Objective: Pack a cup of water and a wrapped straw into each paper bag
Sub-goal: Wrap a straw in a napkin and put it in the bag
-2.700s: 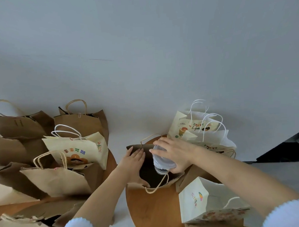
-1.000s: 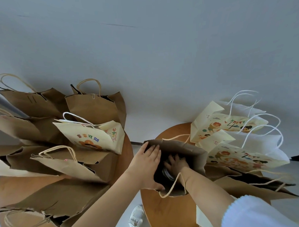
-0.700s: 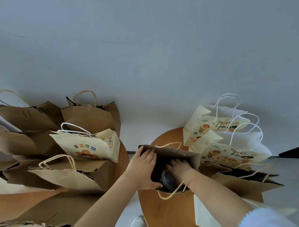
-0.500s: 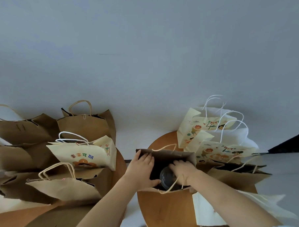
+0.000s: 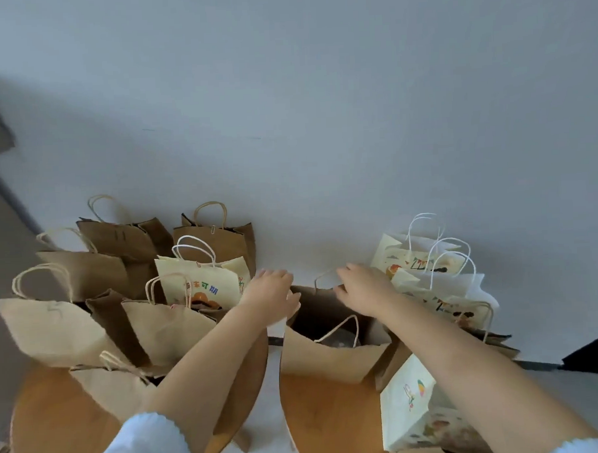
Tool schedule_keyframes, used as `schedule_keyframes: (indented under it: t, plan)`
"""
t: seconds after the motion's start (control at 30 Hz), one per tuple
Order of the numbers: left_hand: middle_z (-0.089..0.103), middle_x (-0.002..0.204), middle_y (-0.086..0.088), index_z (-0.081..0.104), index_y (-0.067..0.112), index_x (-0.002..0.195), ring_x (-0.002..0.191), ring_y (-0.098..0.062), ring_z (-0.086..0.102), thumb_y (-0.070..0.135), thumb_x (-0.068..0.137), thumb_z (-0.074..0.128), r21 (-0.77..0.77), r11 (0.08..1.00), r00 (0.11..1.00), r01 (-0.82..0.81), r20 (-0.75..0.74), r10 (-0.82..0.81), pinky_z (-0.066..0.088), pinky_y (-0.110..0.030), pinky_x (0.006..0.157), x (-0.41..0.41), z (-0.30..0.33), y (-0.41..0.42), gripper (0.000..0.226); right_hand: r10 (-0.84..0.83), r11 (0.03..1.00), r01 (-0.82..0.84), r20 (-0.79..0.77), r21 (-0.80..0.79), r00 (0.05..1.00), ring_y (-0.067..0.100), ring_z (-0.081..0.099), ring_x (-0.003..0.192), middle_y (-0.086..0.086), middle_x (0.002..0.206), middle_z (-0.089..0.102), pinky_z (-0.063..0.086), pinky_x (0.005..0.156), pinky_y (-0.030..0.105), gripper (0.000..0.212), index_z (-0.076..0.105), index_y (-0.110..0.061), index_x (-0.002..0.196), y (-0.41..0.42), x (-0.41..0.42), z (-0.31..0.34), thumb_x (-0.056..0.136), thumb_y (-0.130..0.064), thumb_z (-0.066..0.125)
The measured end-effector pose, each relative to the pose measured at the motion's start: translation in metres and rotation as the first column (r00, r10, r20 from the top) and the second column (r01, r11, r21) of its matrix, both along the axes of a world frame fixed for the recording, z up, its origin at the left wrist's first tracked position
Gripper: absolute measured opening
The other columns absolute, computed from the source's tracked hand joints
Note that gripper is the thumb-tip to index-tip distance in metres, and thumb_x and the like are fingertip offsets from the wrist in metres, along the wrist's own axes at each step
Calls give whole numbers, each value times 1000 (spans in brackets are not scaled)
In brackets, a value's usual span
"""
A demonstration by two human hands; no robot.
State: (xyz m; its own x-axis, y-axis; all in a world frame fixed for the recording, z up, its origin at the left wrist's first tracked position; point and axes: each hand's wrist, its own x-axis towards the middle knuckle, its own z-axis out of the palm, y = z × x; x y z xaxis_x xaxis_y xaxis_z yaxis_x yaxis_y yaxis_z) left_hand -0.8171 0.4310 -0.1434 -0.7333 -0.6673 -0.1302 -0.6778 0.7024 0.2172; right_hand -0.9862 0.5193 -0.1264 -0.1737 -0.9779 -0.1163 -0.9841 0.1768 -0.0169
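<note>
Kraft paper is what we have between our hands: the brown paper bag stands open on the round wooden table at about five o'clock in the view, its near wall closest to us. Down in its dark mouth, behind the near handle loop, a pale domed shape shows, which we take to be the lid of the cup of water; no wrapped straw can be made out in this view.

To do this step well, we judge that we should keep the mouth spread wide and the bag square on its base, so the cup stays upright. Light pulls at the rim suit thin paper better than a hard tug, which could tear it or tip the bag off the edge.

Farther out, our left hand sits at the bag's ten o'clock corner with fingers fairly straight, the thumb side against the rim; blur hides whether it pinches the paper, so we cannot tell its hold. Our right hand reaches over the far rim at one o'clock, fingers curled by the far handle, yet whether it grips it we cannot tell. Both forearms run up from the sleeves at the bottom edge.
</note>
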Motion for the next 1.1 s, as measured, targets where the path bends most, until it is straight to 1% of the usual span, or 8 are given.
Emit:
schedule_keyframes:
  t: [0.1, 0.23, 0.33, 0.57, 0.67, 0.87, 0.97, 1.1]
  plan:
    - [49, 136, -6, 49, 9, 130, 129, -24, 42, 38, 99, 41, -31, 990, 990, -135, -44, 134, 32, -33, 107, 28, 26, 17, 43, 92, 994, -91, 14, -66, 996, 24, 55, 106, 8, 121, 56, 45, 84, 32, 38, 47, -9, 129, 0, 26, 18, 98, -31, 41]
    - [35, 150, -6, 40, 10, 142, 139, -23, 30, 35, 100, 39, -109, 966, 971, -235, -57, 230, 23, -33, 113, 81, 55, 37, 49, 237, 967, -233, 33, -100, 971, 27, 47, 121, 10, 134, 50, 36, 101, 36, 42, 43, -7, 134, -4, 84, 41, 99, -32, 40]
    - [38, 148, -5, 40, 11, 141, 137, -21, 32, 36, 99, 40, -164, 928, 942, -335, -61, 330, 20, -32, 113, 131, 66, 43, 49, 346, 935, -342, 30, -91, 938, 26, 41, 129, 8, 140, 46, 28, 108, 37, 48, 38, -9, 139, -14, 137, 55, 99, -35, 40]
    - [50, 135, -4, 49, 10, 131, 128, -22, 42, 35, 99, 39, -177, 769, 789, -614, -102, 606, 29, -33, 110, 269, 81, 59, 41, 571, 816, -564, 23, -126, 821, 28, 42, 128, 9, 138, 47, 34, 105, 40, 46, 40, -10, 137, -38, 269, 76, 99, -37, 39]
    - [46, 140, -5, 46, 10, 135, 132, -22, 38, 31, 99, 38, -158, 709, 725, -687, -94, 682, 22, -32, 112, 331, 80, 64, 42, 642, 763, -636, 20, -115, 767, 27, 39, 131, 10, 141, 44, 27, 111, 39, 47, 38, -9, 139, -51, 330, 79, 100, -34, 38]
    - [55, 123, -5, 53, 9, 117, 121, -24, 47, 38, 100, 39, -160, 558, 576, -814, -104, 811, 34, -33, 103, 461, 80, 65, 37, 729, 680, -721, 11, -133, 685, 26, 38, 132, 9, 143, 42, 25, 111, 37, 49, 36, -8, 141, -79, 468, 80, 100, -35, 39]
    - [57, 120, -3, 55, 11, 117, 115, -22, 50, 39, 99, 40, -166, 492, 513, -854, -125, 849, 39, -31, 98, 526, 82, 57, 36, 769, 631, -761, -7, -150, 640, 26, 40, 131, 9, 144, 42, 23, 114, 36, 52, 32, -8, 143, -93, 540, 85, 100, -35, 38]
    - [56, 128, 0, 54, 15, 125, 118, -21, 51, 38, 98, 43, -169, 459, 484, -872, -153, 862, 42, -32, 102, 603, 90, 43, 37, 798, 592, -781, 10, -199, 602, 26, 41, 130, 9, 142, 44, 27, 111, 35, 50, 35, -8, 142, -106, 624, 96, 100, -34, 40]
